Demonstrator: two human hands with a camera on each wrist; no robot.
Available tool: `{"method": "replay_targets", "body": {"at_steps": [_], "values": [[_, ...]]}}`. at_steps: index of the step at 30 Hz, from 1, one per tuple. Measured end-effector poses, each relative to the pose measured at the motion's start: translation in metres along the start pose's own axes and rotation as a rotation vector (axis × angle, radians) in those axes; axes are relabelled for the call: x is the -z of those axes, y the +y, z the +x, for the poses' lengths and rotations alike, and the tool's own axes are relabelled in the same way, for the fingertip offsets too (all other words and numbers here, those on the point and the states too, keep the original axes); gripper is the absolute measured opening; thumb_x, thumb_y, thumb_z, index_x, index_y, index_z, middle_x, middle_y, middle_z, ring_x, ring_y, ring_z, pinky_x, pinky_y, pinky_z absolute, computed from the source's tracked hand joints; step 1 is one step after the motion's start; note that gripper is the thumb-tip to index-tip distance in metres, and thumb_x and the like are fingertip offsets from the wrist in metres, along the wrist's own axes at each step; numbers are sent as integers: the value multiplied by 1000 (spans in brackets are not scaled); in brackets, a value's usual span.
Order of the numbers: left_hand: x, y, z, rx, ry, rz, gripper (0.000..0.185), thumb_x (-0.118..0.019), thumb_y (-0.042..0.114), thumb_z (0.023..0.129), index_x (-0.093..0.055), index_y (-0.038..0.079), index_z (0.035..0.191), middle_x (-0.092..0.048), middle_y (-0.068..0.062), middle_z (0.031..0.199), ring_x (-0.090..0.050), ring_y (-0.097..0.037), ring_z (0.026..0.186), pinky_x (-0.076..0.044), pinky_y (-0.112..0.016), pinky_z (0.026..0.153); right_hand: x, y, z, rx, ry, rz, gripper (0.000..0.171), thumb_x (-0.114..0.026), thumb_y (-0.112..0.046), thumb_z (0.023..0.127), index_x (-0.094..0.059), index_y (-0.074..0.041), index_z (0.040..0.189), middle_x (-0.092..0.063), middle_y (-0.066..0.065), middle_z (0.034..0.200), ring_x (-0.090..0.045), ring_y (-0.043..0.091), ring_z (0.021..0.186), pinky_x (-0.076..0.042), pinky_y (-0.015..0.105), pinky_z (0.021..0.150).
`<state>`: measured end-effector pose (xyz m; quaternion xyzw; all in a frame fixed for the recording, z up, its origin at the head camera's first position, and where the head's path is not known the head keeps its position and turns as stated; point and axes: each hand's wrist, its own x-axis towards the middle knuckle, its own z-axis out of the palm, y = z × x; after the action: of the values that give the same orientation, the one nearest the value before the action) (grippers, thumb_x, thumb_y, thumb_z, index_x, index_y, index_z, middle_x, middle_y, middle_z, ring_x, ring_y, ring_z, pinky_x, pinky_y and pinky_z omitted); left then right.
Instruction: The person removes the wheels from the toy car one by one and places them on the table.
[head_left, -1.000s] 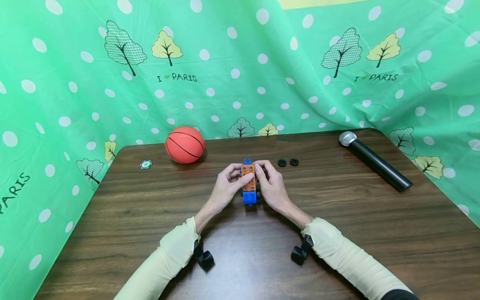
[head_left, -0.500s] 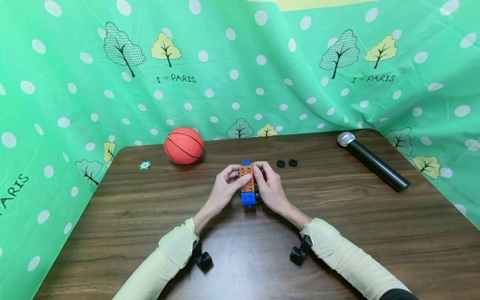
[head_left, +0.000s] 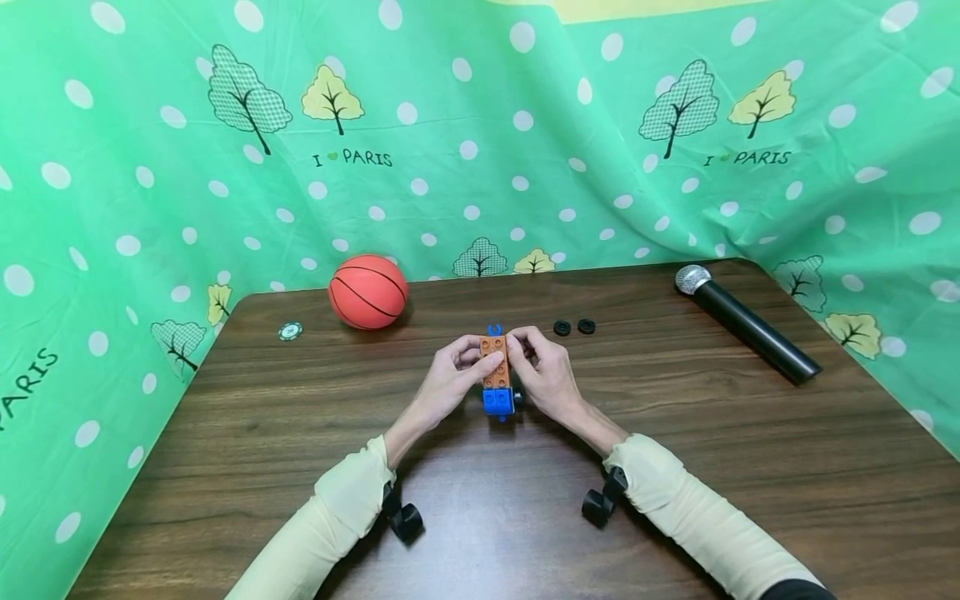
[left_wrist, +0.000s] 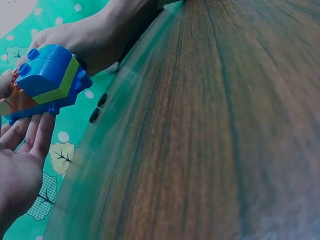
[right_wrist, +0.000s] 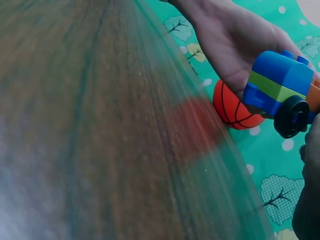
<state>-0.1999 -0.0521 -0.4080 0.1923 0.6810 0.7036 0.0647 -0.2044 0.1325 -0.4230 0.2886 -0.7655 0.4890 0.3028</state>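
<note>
A toy brick car (head_left: 497, 375) with an orange top brick, a blue body and a green stripe is held above the middle of the wooden table (head_left: 675, 433). My left hand (head_left: 452, 379) grips its left side with the thumb on the orange brick. My right hand (head_left: 542, 372) grips its right side with curled fingers. The left wrist view shows the blue car body (left_wrist: 47, 80) against my left fingers (left_wrist: 30, 137). In the right wrist view the car (right_wrist: 280, 85) has a black wheel (right_wrist: 291, 117) on its side.
An orange basketball-patterned ball (head_left: 368, 291) and a small green chip (head_left: 290, 331) lie at the back left. Two loose black wheels (head_left: 573, 327) lie just behind my right hand. A black microphone (head_left: 746, 322) rests at the back right. Green patterned cloth (head_left: 150, 167) surrounds the table.
Both hands and the brick car have shifted slightly toward me; the grip is unchanged.
</note>
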Motion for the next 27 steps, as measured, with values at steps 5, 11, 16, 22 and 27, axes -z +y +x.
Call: {"method": "replay_targets", "body": {"at_steps": [5, 11, 16, 22, 27], "values": [[0, 0, 0, 0, -15, 14, 30, -66, 14, 100, -61, -6, 123, -74, -14, 102, -68, -12, 83, -55, -26, 76, 2, 2, 1, 49, -14, -35, 8, -62, 7, 97, -64, 0, 100, -61, 6, 79, -53, 13, 67, -42, 20, 59], [0, -1, 0, 3, -20, 23, 32, -66, 13, 100, -61, -6, 125, -74, -15, 103, -68, -13, 83, -55, -26, 75, 5, 1, 2, 43, -46, -26, 8, -59, -4, 103, -64, 1, 102, -62, 5, 80, -54, 12, 67, -43, 22, 57], [0, -1, 1, -10, -26, 42, 31, -66, 11, 100, -61, -8, 124, -74, -17, 102, -68, -12, 82, -55, -26, 74, 7, 2, 3, 63, -68, -36, 14, -56, -8, 104, -64, 4, 102, -63, 7, 80, -55, 13, 67, -44, 21, 58], [-1, 0, 1, -12, -13, 58, 32, -67, 13, 100, -62, -5, 126, -74, -14, 102, -67, -13, 82, -54, -26, 74, 8, 4, 5, 101, -73, -71, 12, -54, -6, 103, -63, 3, 103, -63, 7, 80, -55, 14, 67, -45, 25, 57], [-2, 1, 1, -33, -3, 57, 34, -68, 14, 100, -61, -4, 128, -74, -14, 103, -68, -15, 84, -54, -26, 75, 8, 4, 6, 90, -75, -84, 13, -58, 3, 99, -64, 2, 110, -63, 8, 82, -54, 14, 67, -45, 26, 56]]}}
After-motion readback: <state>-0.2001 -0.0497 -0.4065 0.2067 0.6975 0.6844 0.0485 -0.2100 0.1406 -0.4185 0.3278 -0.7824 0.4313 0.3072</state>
